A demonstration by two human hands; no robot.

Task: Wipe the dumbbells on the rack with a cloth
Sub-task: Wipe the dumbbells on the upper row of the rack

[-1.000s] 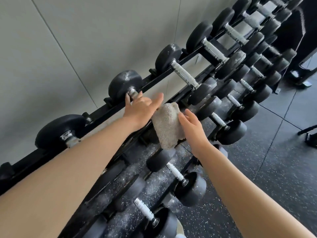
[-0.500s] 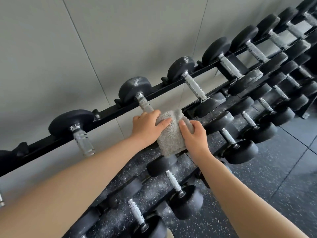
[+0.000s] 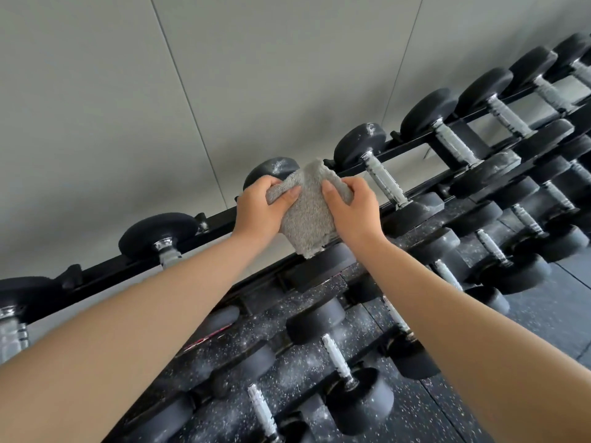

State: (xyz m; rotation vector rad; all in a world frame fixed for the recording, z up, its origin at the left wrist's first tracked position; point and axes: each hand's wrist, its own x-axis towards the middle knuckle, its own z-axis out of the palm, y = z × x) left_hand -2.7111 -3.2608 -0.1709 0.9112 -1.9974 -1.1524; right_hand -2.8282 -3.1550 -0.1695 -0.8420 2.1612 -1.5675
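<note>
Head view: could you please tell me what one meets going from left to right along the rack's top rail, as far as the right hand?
Black rubber dumbbell head at the frame's edge → second black dumbbell head with a chrome collar → left hand → grey fluffy cloth → right hand.

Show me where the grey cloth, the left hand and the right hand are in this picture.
grey cloth [image 3: 307, 219], head view, on its fluffy middle between the hands.
left hand [image 3: 262, 209], head view, on the back of the hand.
right hand [image 3: 351, 209], head view, on the back of the hand.
</note>
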